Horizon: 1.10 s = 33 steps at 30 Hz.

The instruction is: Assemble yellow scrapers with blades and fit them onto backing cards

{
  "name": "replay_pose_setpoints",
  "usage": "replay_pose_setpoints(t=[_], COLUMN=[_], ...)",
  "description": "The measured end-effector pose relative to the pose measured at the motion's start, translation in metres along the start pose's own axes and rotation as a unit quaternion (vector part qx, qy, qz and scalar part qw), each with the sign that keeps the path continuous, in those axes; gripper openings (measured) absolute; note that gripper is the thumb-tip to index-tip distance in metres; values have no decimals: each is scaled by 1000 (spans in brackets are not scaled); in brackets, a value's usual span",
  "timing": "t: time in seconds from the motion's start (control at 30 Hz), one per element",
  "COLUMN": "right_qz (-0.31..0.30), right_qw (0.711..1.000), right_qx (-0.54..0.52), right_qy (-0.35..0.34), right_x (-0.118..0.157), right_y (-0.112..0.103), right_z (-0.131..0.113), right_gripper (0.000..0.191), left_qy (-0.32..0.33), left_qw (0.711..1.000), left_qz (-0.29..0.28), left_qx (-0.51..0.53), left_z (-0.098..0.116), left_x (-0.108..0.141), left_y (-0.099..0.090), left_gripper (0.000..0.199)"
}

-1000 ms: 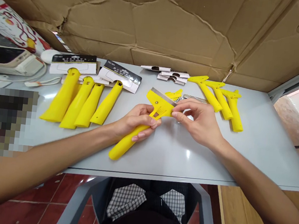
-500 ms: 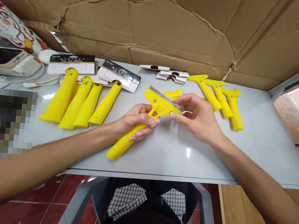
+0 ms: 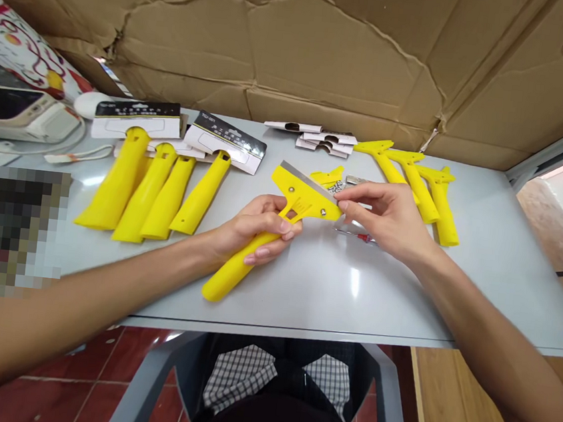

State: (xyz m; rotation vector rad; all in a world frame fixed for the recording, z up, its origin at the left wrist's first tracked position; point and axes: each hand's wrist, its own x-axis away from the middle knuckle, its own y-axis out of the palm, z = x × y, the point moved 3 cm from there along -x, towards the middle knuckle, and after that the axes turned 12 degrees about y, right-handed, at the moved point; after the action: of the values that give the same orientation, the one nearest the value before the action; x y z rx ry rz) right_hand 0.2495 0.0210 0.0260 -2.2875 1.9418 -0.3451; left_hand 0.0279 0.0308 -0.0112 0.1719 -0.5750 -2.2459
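A yellow scraper (image 3: 241, 260) with a steel blade along its wide head is tilted up to the right over the table. My left hand (image 3: 262, 229) is wrapped round the neck of its handle. At the right end of the head, the thumb and forefinger of my right hand (image 3: 382, 211) pinch the corner by the blade. Two screws show in the head; the right one (image 3: 323, 212) lies close to my right fingertips. Beneath my right hand lies a screwdriver (image 3: 362, 237) with a red part, partly hidden. Behind the blade are small screws (image 3: 335, 187) and a yellow scraper head piece (image 3: 326, 177).
Several yellow handles (image 3: 200, 192) and printed cards (image 3: 226, 141) lie at the left. More scraper handles (image 3: 426, 196) lie at the right, near stacked white card sleeves (image 3: 326, 142). Cardboard (image 3: 278, 49) stands along the back; a white device (image 3: 24, 115) sits far left.
My right thumb and fingers have shifted from around the right screw up to the blade's end corner. The screwdriver and small screws now show more. My left hand and the scraper stay put.
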Motion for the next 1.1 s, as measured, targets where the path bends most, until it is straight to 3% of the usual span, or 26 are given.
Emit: replay_pose_setpoints(t=[0.37,0.57,0.9,1.1], right_qz=[-49,-51,-70,-31], right_qw=[997,993,987,985], right_qx=[53,63,82,132], right_qy=[-35,-84,-118,-103], right_x=[-1,-2,-3,-1], right_y=[-4,8,4,2], right_z=[1,2,4,-3], right_gripper=[16,31,25,33], left_qy=[-30,-28,-28,-22], left_qw=[999,999,999,999], left_qz=[-14,-16,-5,6], left_qx=[-31,-31,-41,-49], left_z=[-4,-4,-7,-3], left_x=[1,-1,2,0], left_y=[-4,-4,-3,-1], left_gripper=[19,19,19,21])
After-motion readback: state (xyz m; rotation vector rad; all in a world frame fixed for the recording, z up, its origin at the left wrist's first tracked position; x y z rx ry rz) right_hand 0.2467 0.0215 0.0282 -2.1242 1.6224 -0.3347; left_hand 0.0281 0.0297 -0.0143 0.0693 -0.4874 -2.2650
